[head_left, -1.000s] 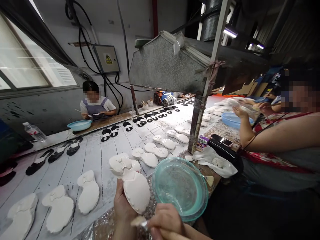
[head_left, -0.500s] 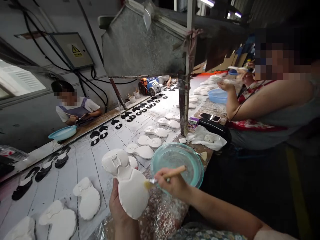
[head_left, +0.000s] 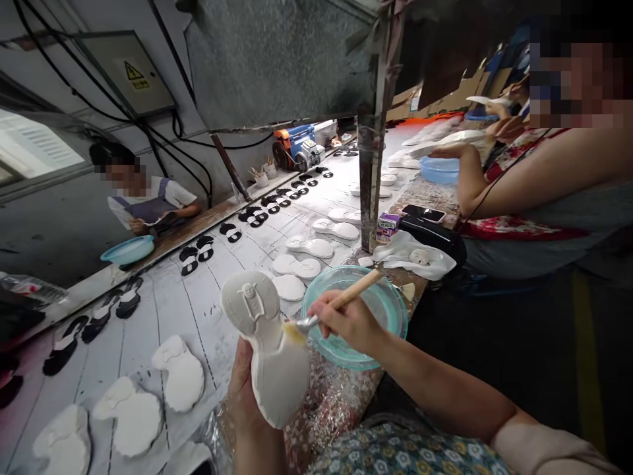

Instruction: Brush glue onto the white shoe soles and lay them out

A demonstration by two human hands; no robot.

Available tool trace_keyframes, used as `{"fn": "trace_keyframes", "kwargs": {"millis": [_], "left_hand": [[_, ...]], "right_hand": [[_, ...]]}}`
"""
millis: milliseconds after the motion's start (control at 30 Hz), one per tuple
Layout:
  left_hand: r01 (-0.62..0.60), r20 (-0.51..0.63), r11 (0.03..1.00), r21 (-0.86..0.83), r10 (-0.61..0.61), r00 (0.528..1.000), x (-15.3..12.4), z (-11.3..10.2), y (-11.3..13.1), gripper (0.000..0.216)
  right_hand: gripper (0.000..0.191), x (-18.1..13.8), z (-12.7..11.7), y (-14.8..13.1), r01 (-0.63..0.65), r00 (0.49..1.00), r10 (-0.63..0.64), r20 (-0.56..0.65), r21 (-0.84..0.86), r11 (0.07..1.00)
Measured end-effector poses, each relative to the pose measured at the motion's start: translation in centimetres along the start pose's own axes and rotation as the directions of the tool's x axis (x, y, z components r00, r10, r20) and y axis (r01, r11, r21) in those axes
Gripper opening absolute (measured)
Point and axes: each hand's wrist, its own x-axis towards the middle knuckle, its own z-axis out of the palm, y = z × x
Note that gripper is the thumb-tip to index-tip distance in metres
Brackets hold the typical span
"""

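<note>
Brush (head_left: pixel 357 288) grasped between its fingers, the right hand (head_left: pixel 352 322) held the bristles (head_left: pixel 295 333) against the narrow middle of a white sole (head_left: pixel 281 382). The left hand (head_left: pixel 247 404) had its fingers clasped on that sole, tilted up, at near centre. More soles (head_left: pixel 129 417) lay at near left; a teal basin (head_left: pixel 399 323) stood to the right, black shoe pieces (head_left: pixel 129 309) toward the far side.

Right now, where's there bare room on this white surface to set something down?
Bare white surface lies between the black shoe parts and the nearer white soles, left of the sole in your left hand. The bench at right is crowded: teal bowl, white wrapping, phone.
</note>
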Motion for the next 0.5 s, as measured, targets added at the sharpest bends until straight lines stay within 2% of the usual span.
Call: {"fn": "trace_keyframes", "kwargs": {"millis": [100,200,267,367,433,500], "left_hand": [[-0.068,0.069,0.998,0.007,0.067,0.995,-0.2,0.2,-0.6,0.038],[-0.119,0.045,0.993,-0.019,0.12,0.992,-0.2,0.7,-0.6,0.035],[-0.085,-0.006,0.996,-0.033,0.085,0.996,0.0,0.9,-0.3,0.04],[-0.009,-0.103,0.998,-0.056,0.004,0.995,1.0,1.4,0.4,0.05],[-0.013,-0.179,0.995,-0.098,-0.005,0.984,1.8,1.8,1.0,0.053],[-0.073,-0.257,0.989,-0.132,0.037,0.966,2.6,2.1,1.5,0.052]], "right_hand": [[0.029,0.1,0.2,-0.5,0.016,0.999,-0.016,0.041,0.002,1.0],[0.028,0.7,-0.1,-0.6,0.051,0.996,-0.053,-0.07,-0.025,0.998],[0.026,0.8,-0.1,-0.7,0.106,0.987,-0.112,-0.117,-0.056,0.993],[0.017,-0.4,0.8,-1.1,0.228,0.971,-0.235,-0.053,-0.108,0.968],[0.015,-1.7,1.8,-1.2,0.423,0.904,-0.427,0.021,-0.192,0.885],[0.022,-2.9,2.6,-1.0,0.615,0.782,-0.617,0.088,-0.271,0.74]]}}
